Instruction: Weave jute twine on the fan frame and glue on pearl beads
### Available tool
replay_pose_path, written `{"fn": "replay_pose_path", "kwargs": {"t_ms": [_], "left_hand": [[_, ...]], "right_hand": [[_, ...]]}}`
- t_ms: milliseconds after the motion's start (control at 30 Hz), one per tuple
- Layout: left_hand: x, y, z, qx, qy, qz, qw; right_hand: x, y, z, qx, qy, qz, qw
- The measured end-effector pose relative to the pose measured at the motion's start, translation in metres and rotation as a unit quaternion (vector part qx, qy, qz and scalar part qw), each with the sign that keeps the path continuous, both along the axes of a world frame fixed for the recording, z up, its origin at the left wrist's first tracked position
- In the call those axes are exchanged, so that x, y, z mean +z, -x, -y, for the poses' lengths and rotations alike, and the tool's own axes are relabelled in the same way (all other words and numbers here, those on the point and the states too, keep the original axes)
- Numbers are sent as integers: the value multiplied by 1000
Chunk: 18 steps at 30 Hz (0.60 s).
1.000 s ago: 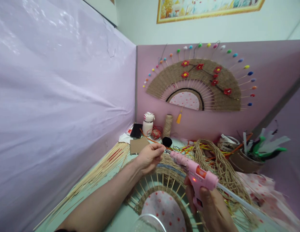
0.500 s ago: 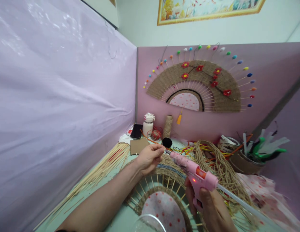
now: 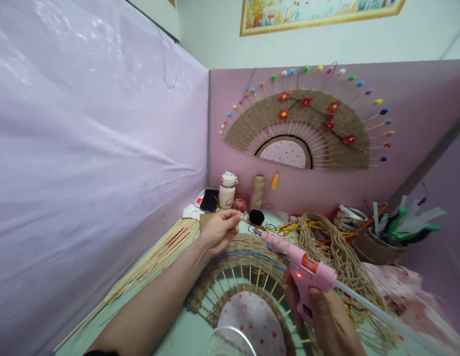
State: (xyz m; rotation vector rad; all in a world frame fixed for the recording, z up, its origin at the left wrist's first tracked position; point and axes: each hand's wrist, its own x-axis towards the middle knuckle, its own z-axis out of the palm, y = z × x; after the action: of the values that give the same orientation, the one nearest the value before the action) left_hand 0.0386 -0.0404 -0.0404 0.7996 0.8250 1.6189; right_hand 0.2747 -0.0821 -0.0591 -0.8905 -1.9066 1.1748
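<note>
In my right hand (image 3: 326, 311) is a pink hot glue gun (image 3: 298, 264), its red light lit and a long clear glue stick (image 3: 374, 302) coming out of the back. The nozzle points up and left. My left hand (image 3: 222, 230) is pinched at the fingertips, a short way left of the nozzle; whatever sits between the fingers is too small to make out. Below both hands lies a woven fan (image 3: 200, 291) of twine and thin sticks, with a blue-grey band and a dotted cloth centre (image 3: 248, 316). A clear round container (image 3: 230, 341) overlaps its lower edge.
Thin bamboo sticks (image 3: 151, 262) lie at left. A white bottle (image 3: 227, 190), a twine spool (image 3: 257, 193) and a black pompom (image 3: 256, 216) stand at the back. Loose twine (image 3: 337, 252) and a tool pot (image 3: 378, 247) are at right. A finished fan (image 3: 248, 121) hangs behind.
My left hand has moved left and slightly up, away from the glue gun's nozzle. The glue gun has stayed almost in place.
</note>
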Motion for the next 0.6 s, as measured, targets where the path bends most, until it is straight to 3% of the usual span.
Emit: {"fn": "replay_pose_path", "kwargs": {"t_ms": [133,300,467,600], "left_hand": [[7,47,-4,87,5,-202,975],[-8,94,-13,74,71,-421,901],[-34,96,-26,5,100,-505,857],[-39,91,-29,-15,107,-519,848]], "right_hand": [[6,-3,2,-9,-2,-7,1000],[9,-7,2,-2,28,-15,1000],[8,-7,0,-14,30,-15,999],[9,-7,-1,-23,-5,15,1000]]}}
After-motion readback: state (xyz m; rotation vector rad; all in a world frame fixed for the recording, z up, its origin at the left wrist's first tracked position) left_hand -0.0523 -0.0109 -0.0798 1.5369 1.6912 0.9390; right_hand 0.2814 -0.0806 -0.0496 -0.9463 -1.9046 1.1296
